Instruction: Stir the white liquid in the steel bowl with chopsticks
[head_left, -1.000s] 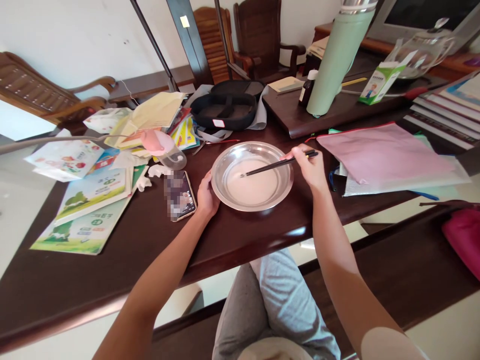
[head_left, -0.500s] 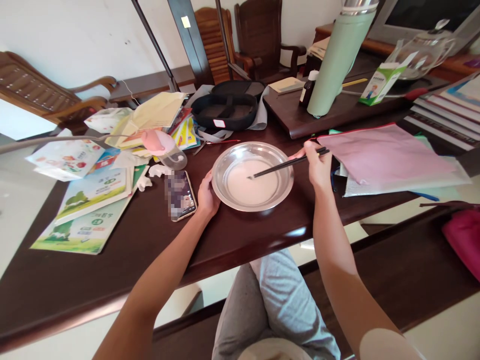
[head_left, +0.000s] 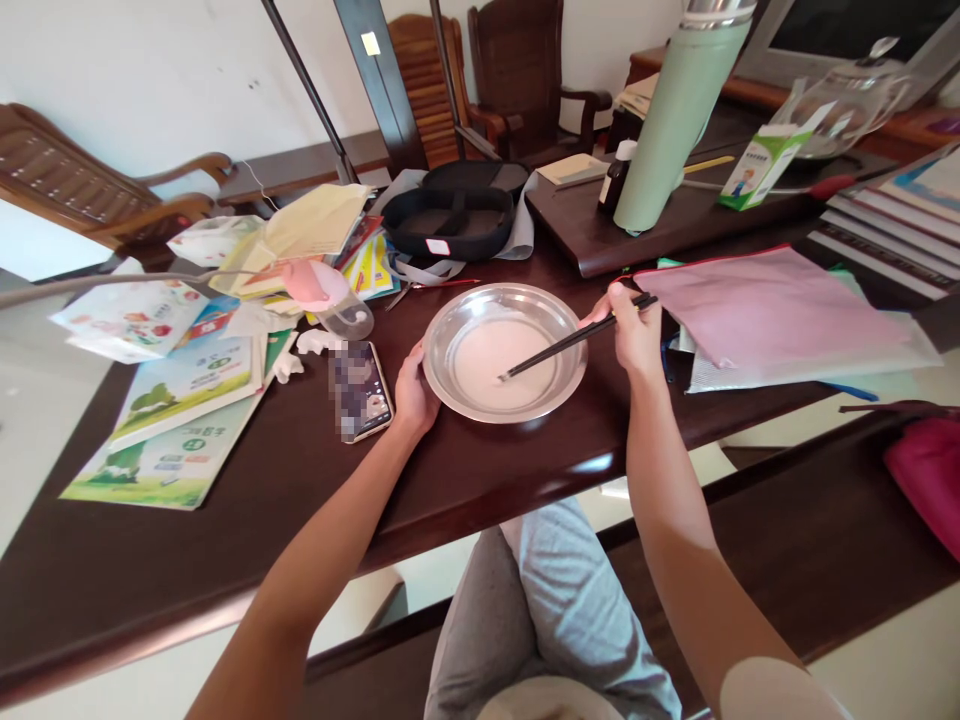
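Observation:
A round, shallow metal bowl (head_left: 435,388) stands on the dark table in front of me. It contains a smooth, pale pinkish-white liquid (head_left: 480,365). My left hand (head_left: 415,392) grips the bowl's left rim, fingers against its outer side. Black chopsticks (head_left: 562,345) are held in my right hand (head_left: 634,325) at the right of the bowl. They slant down to the left over the rim, and their tips dip into the liquid near its middle.
Left of my left hand lies a phone (head_left: 361,390), with crumpled tissues and workbooks (head_left: 176,400) beyond it. A black case (head_left: 450,222) sits behind the bowl. At right are a pink zip pouch (head_left: 780,305) and a tall green thermos (head_left: 682,120) on a raised board.
The chopstick tips have shifted slightly toward me within the liquid. My left hand and the bowl have stayed in place.

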